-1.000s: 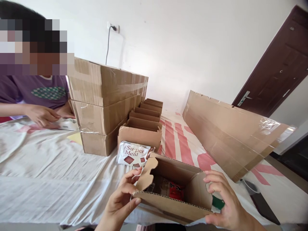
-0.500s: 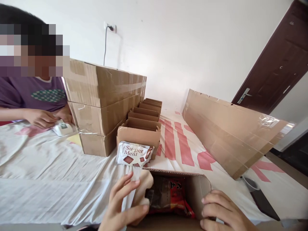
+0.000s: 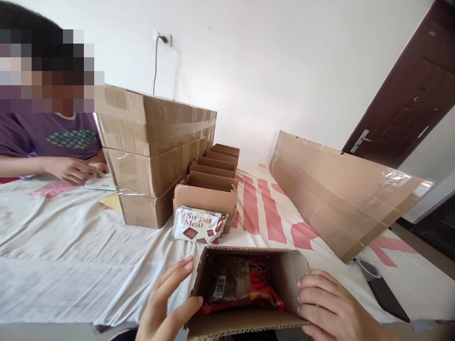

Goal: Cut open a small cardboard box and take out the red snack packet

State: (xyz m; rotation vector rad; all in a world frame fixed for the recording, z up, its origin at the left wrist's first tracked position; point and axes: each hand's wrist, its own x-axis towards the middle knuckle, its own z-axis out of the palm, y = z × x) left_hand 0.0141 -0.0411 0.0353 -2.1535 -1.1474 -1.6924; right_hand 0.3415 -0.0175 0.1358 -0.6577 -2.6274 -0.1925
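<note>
An open cardboard box point(image 3: 249, 327) is right in front of me, its mouth facing up toward me. Inside lies a dark red-and-brown food packet point(image 3: 234, 284) with a barcode and black lettering. My left hand point(image 3: 165, 300) is at the box's left edge, fingers apart, the thumb tip touching the rim. On the opposite side, my right hand point(image 3: 330, 303) has its fingers bent together over the right edge of the box. Just beyond the box, a white "Super Meal" pouch point(image 3: 199, 226) leans against another small carton.
Several open small cartons point(image 3: 213, 182) form a row behind the pouch. Taped boxes point(image 3: 135, 161) are stacked along their left, and a long cardboard panel point(image 3: 330, 189) stands at right. Another person's hands point(image 3: 83, 170) are at the far left. A black flat object point(image 3: 387, 296) lies at right.
The box's left flap, which was folded over the opening, no longer covers it, so more of the packet shows. My left hand has shifted slightly left and down.
</note>
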